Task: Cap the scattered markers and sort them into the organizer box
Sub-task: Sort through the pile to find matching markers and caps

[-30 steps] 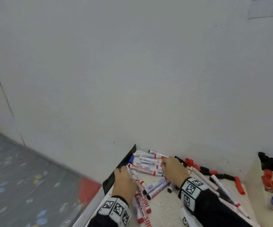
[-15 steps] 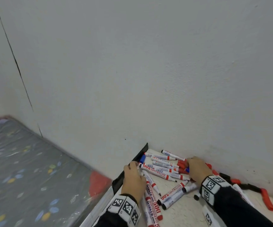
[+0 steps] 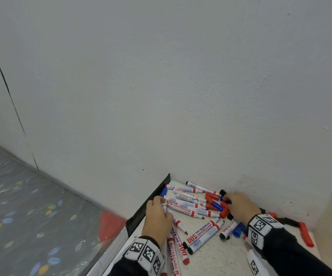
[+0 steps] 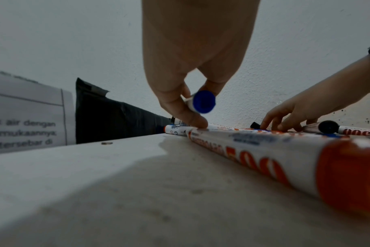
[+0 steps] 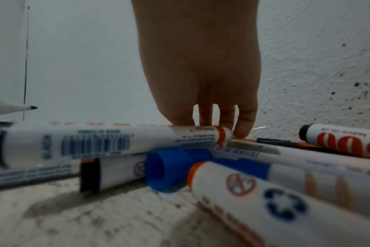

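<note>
Several white whiteboard markers [image 3: 189, 208] lie heaped in the table's back left corner, most uncapped. Loose red caps [image 3: 213, 196] and a blue cap [image 3: 217, 206] lie among them by the wall. My left hand [image 3: 162, 202] [image 4: 192, 107] pinches a blue-ended marker [image 4: 203, 102] at the heap's left end, lifted off the table; its bare tip [image 5: 32, 107] points right. My right hand [image 3: 226, 199] [image 5: 220, 127] reaches fingers-down onto the caps and markers near the wall, touching them. Another blue cap [image 5: 171, 170] lies just below that wrist.
A pale box [image 3: 328, 222] with red and black pieces inside shows at the far right edge. A black strip [image 3: 151, 202] lines the table's left edge. The wall stands right behind the heap. A patterned grey mattress [image 3: 21, 216] lies lower left. Red cap [image 3: 306, 234] at right.
My right hand has moved from the middle of the heap to the caps by the wall. My left hand stays at the heap's left end. The head view has swung left.
</note>
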The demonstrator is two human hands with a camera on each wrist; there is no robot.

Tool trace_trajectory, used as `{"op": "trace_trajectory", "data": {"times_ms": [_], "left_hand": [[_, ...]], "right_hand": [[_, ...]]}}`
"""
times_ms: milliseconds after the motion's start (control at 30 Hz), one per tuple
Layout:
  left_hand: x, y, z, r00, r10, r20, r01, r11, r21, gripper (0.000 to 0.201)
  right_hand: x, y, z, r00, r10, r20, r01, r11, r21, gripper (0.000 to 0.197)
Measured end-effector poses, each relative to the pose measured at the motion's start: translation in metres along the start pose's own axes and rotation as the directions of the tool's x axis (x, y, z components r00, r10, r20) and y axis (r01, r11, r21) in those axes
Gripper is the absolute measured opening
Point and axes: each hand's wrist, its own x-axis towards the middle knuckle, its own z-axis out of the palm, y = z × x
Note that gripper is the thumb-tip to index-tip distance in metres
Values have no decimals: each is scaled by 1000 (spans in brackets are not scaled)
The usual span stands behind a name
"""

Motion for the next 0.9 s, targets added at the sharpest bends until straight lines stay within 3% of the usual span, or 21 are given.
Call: {"op": "trace_trajectory", "data": {"times_ms": [100,300,700,900], "left_hand": [[0,1,3,1000,5,18,-5,1000,9,33],[-3,4,7,996,42,84,-44,999,20,32],[-3,4,11,991,60,122,-60,998,3,33],[-3,4,13,991,74,114,-80,995,51,26]], "right_hand": [[1,2,4,1000,7,15,-7,999,-43,40],[4,-3,14,998,54,-29,-57,993,-101,39],[5,-4,18,990,95,-103,-102,993,-59,26],[3,4,13,990,73,-122,-64,995,76,21]]}}
